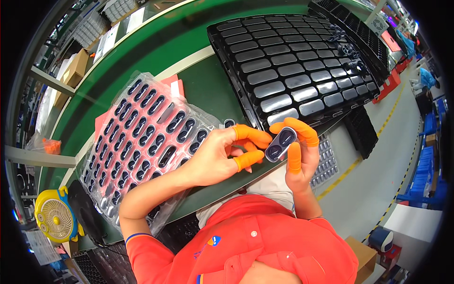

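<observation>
My right hand (305, 158), in orange finger cots, grips a small oval case part (281, 144) with a pale rim and two round dark recesses. My left hand (222, 154), also in orange finger cots, is beside it with thumb and forefinger apart and nothing visible between them; its fingertips are close to the part, and whether they touch it I cannot tell. Left of my hands lies a clear blister tray (168, 112) filled with rows of similar dark oval parts. Another such part (229, 123) sits just beyond my left hand.
A large black tray (279, 72) of oval pockets stands far right, with small black pieces (347, 49) on it. Pink sheets (176, 87) lie under the clear tray. A yellow-blue fan (56, 215) is at left. Another clear tray (325, 163) is beyond the bench edge.
</observation>
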Available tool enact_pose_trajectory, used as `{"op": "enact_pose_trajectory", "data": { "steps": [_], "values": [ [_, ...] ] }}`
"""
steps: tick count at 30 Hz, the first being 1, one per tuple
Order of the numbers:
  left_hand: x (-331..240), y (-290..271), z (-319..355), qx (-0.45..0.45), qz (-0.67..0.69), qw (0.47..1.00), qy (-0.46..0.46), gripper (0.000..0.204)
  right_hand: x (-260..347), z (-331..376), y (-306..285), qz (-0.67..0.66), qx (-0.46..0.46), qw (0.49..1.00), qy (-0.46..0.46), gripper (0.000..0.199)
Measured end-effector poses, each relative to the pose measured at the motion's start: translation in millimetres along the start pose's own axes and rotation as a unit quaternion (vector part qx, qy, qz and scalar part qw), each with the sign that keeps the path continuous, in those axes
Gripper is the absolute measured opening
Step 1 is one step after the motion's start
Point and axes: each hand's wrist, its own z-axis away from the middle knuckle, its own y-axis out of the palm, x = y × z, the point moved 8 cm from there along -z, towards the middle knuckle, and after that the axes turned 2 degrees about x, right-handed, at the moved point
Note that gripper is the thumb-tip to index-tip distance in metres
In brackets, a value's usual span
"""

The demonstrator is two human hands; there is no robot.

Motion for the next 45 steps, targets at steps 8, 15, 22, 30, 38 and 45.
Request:
{"op": "enact_pose_trajectory", "data": {
  "steps": [8, 15, 22, 30, 38, 45],
  "values": [
    [-1.7, 2.3, 2.2, 0.006, 0.010, 1.000, 0.019, 0.031, -6.3, 0.3, -2.4, -0.043, -0.017, 0.999, -0.019, 0.039],
    [-14.1, -1.2, 4.5, -0.015, -0.068, 0.995, 0.072, 0.033, -12.5, 3.8, -6.1, -0.088, -0.007, 0.996, 0.005, 0.037],
    [-6.7, -3.6, 1.7, -0.017, 0.068, 0.997, 0.018, 0.032, -9.3, 1.6, 2.4, -0.141, -0.017, 0.990, -0.011, 0.039],
    [-7.8, -12.4, 8.7, -0.091, -0.126, 0.983, 0.101, 0.018, -8.0, 6.9, 9.9, 0.031, 0.008, 0.999, 0.033, 0.030],
    [-4.9, -12.0, 8.5, -0.085, -0.107, 0.989, 0.057, 0.015, -18.0, 12.3, 12.5, -0.100, -0.046, 0.990, 0.093, 0.025],
    [-1.0, -5.3, -0.3, -0.034, -0.033, 0.998, -0.052, 0.022, -24.5, 10.4, 5.4, -0.178, -0.071, 0.966, 0.171, 0.023]
  ]
}}
